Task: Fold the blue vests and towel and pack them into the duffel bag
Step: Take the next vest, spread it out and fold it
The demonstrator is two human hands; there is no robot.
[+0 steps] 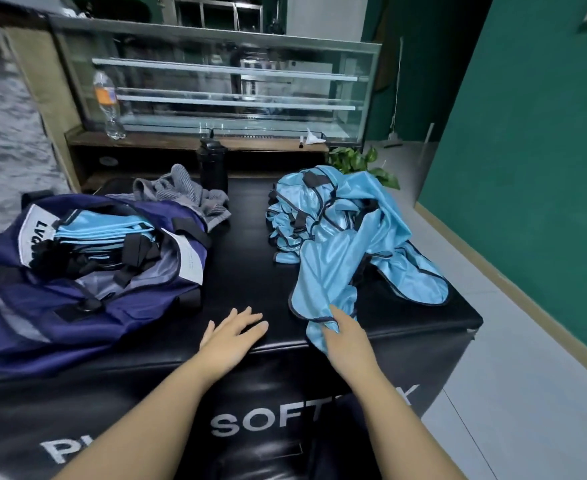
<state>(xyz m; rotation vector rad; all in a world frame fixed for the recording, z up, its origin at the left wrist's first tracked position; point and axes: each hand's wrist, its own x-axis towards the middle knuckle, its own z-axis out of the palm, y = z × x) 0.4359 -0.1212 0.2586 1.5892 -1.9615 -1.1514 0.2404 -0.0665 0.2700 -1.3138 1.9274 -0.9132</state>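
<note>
- Two hands in my view, both low over the black box (250, 244).
- Left hand (231, 336): flat on the box top, fingers straight and slightly spread, holding nothing.
- Right hand (345, 336): on the near corner of a loose vest (323, 282); fingertips are hidden in the cloth, thumb lies on top. I read it as a pinch on the fabric edge.
- That vest trails back into the pile (337, 216) of blue vests on the right half of the box, unfolded and heaped.
- Bag (42, 299): navy, on the left half, open at the top. Folded vests (105, 233) lie stacked inside, black straps across them.
- Towel (181, 194): grey, crumpled, behind the bag and touching it.
- Dark bottle (213, 168) stands upright just behind the towel.
- Clear bottle (109, 105) on the shelf by the glass case (216, 81).
</note>
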